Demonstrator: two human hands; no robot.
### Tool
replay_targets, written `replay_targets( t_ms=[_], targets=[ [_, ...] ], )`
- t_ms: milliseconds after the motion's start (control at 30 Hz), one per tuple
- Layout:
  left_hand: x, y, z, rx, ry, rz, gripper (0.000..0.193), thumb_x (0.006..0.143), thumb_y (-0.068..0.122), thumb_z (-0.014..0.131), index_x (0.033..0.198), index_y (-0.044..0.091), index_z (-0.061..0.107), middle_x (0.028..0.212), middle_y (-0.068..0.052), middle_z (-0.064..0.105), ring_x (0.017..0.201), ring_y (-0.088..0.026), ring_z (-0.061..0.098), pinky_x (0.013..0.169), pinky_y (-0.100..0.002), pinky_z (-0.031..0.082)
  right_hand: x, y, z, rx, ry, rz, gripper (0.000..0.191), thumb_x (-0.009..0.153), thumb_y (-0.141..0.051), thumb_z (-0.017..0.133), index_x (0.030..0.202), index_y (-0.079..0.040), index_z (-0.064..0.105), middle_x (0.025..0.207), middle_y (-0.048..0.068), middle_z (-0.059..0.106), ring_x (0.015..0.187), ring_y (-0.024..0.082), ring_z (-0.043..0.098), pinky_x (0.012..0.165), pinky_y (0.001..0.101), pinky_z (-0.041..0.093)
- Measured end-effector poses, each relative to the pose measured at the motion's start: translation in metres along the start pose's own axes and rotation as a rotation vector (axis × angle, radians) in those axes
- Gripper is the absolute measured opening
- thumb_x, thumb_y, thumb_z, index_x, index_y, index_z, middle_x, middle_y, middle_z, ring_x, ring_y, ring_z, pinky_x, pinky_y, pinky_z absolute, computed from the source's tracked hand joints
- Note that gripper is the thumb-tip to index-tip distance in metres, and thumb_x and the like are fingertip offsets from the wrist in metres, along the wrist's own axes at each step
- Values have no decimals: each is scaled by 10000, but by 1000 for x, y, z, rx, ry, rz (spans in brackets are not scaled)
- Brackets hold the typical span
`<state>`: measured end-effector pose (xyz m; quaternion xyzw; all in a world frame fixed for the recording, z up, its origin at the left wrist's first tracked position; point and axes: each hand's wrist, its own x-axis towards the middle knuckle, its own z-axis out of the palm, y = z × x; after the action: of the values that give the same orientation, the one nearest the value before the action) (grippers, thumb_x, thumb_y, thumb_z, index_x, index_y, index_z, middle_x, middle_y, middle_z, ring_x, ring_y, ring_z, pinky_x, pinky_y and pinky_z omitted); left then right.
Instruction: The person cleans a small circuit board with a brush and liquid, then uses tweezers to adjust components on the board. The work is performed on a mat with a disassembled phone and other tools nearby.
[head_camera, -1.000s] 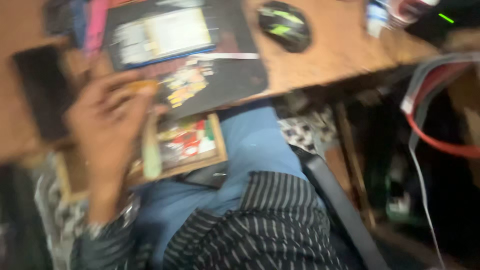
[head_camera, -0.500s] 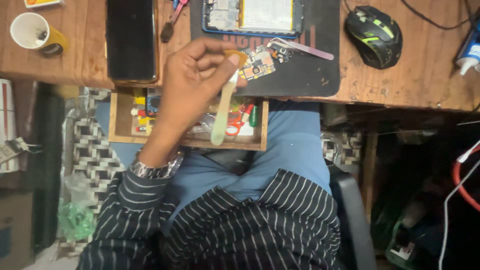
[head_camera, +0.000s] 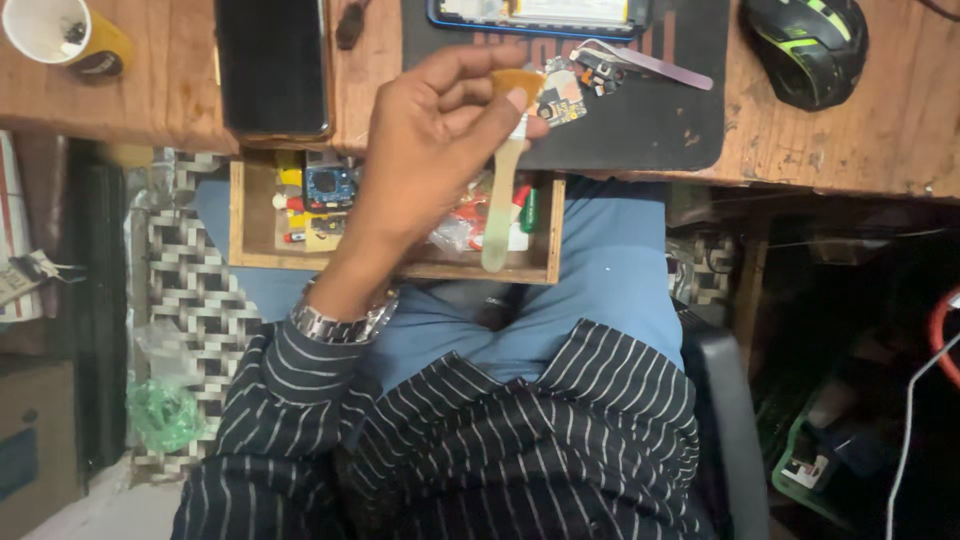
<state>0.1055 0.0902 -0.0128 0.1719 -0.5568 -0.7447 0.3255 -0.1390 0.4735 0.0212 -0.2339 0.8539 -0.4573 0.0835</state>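
Note:
My left hand (head_camera: 425, 160), with a metal watch on its wrist, is shut on a small brush (head_camera: 497, 205) that has a pale green handle and an orange-brown head. The handle hangs down over an open wooden drawer (head_camera: 395, 272) full of small parts. The brush head is at the near edge of a black mat (head_camera: 660, 125), just left of a small circuit board (head_camera: 565, 100). An opened phone (head_camera: 540, 12) lies at the mat's far edge. My right hand is out of sight.
A black phone (head_camera: 272, 65) lies face up on the wooden desk (head_camera: 830, 150), left of the mat. A yellow cup (head_camera: 62, 35) stands far left, a black-and-green mouse (head_camera: 805, 45) far right. Cables (head_camera: 915, 400) hang at lower right.
The view has steadied and drawn closer to the desk. My left hand keeps hold of the brush and has stayed at the mat's near edge.

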Motion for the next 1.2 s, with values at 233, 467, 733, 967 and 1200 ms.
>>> replay_targets(
  t_ms=[233, 467, 733, 967, 1200],
  targets=[
    [-18, -2, -4, -9, 2, -34, 363, 990, 31, 692, 1320, -78, 588, 1057, -131, 726, 962, -174, 775, 813, -254, 630, 24, -75, 82, 32, -250, -200, 496, 906, -248, 823, 1290, -35, 592, 1208, 63, 662, 1084, 186, 666, 1017, 364, 571],
    [-12, -5, 8, -162, 29, -144, 323, 957, 41, 702, 1241, -88, 615, 1065, -153, 735, 943, -191, 776, 818, -269, 644, 73, -128, 144, -195, -280, -856, 670, 861, -205, 888, 1424, -29, 569, 1300, 114, 563, 1203, 238, 599, 1082, 394, 544],
    [11, 0, 15, -193, 49, -153, 231, 943, 7, 684, 1151, -71, 622, 1056, -183, 738, 905, -210, 778, 787, -288, 641, 94, -163, 156, -386, -287, -930, 627, 788, -166, 878, 1372, -86, 666, 1184, 134, 582, 1109, 287, 559, 962, 390, 490],
    [23, 3, 24, -200, 75, -179, 230, 927, 2, 681, 1134, -65, 606, 1037, -189, 733, 890, -230, 779, 752, -298, 640, 109, -177, 155, -435, -248, -1004, 668, 672, -114, 838, 1321, -103, 682, 1206, 113, 613, 1160, 329, 510, 1046, 477, 407],
    [25, 0, 24, -214, 85, -108, 319, 951, 17, 689, 1239, -85, 600, 1086, -190, 718, 961, -257, 780, 811, -292, 643, 124, -168, 161, -471, -287, -1062, 692, 734, -135, 848, 1404, -134, 675, 1246, 87, 607, 1188, 301, 490, 1059, 436, 392]
  ],
)
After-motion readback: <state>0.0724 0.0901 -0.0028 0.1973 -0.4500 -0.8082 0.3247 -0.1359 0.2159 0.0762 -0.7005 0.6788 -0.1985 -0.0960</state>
